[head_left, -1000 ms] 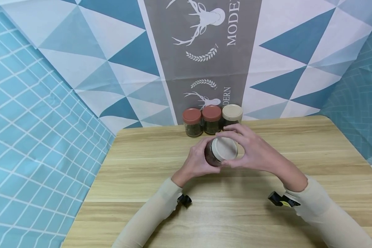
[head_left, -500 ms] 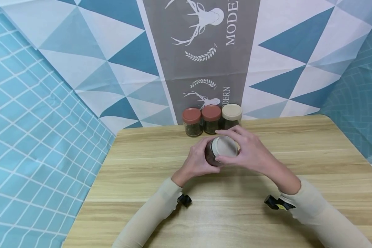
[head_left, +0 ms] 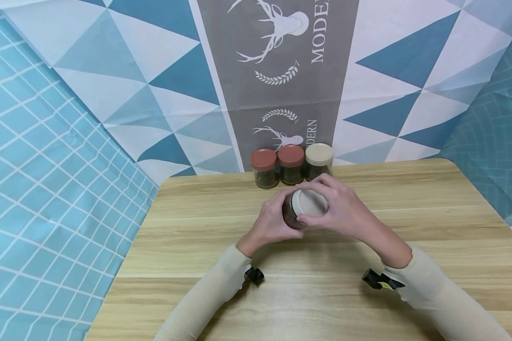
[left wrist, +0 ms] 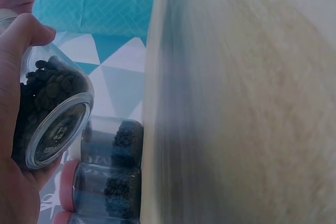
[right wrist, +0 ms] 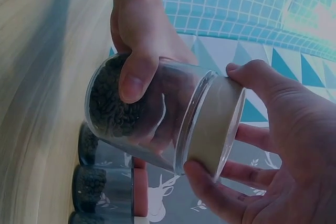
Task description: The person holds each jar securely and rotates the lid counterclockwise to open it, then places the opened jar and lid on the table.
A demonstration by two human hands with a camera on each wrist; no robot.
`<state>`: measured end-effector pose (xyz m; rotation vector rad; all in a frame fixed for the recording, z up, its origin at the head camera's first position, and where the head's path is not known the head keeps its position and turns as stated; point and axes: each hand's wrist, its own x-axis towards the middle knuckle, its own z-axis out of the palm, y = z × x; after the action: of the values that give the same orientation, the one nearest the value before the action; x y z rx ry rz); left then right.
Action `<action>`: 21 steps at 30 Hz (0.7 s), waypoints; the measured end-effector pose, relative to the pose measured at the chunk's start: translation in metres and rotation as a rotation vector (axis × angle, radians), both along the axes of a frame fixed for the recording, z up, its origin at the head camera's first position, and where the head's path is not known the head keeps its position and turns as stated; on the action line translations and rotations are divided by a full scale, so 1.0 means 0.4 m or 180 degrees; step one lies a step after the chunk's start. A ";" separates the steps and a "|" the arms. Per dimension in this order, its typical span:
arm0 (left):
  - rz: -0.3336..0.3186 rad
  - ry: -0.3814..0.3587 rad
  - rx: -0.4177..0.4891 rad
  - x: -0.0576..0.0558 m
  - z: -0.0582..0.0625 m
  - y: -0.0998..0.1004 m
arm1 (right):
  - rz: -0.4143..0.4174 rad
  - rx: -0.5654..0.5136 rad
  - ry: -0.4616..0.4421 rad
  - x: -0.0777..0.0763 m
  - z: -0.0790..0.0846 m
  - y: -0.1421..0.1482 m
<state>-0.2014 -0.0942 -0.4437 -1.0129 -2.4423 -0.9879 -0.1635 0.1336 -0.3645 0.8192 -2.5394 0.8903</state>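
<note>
A clear glass jar point(right wrist: 113, 103), part filled with dark bean-like pieces, is held tilted above the table. My left hand point(head_left: 272, 220) wraps round its glass body from the left, thumb across the side. From the right, my right hand point(head_left: 347, 208) grips the cream lid point(head_left: 311, 203) by its edge, with fingertips and thumb on opposite sides. In the right wrist view the lid point(right wrist: 215, 124) sits on the jar's mouth. The left wrist view shows the jar's round base point(left wrist: 59, 132), with the beans point(left wrist: 52, 87) slumped toward it.
Behind the hands, three similar jars stand in a row at the table's back edge: two with red lids point(head_left: 264, 160) point(head_left: 291, 155) and one with a cream lid point(head_left: 319, 154). A patterned cloth backdrop point(head_left: 153, 85) rises right behind the wooden table point(head_left: 187, 237).
My right hand has shifted slightly left and turned, its thumb now further over the lid and its wrist closer in. My left hand and the jar have stayed almost still.
</note>
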 end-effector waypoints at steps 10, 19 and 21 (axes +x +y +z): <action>-0.0065 -0.0101 0.0021 0.000 -0.002 -0.001 | 0.0293 0.0132 0.0090 -0.006 0.009 0.010; -0.0037 -0.0045 -0.0003 -0.002 -0.003 0.000 | 0.0902 0.0317 0.0629 -0.027 0.010 0.034; -0.0036 -0.0035 -0.0005 -0.003 -0.003 0.000 | 0.0991 0.0358 0.0682 -0.029 0.010 0.038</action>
<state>-0.2025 -0.0940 -0.4447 -1.0256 -2.4491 -0.9980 -0.1751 0.1489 -0.3606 1.2974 -2.3287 0.7053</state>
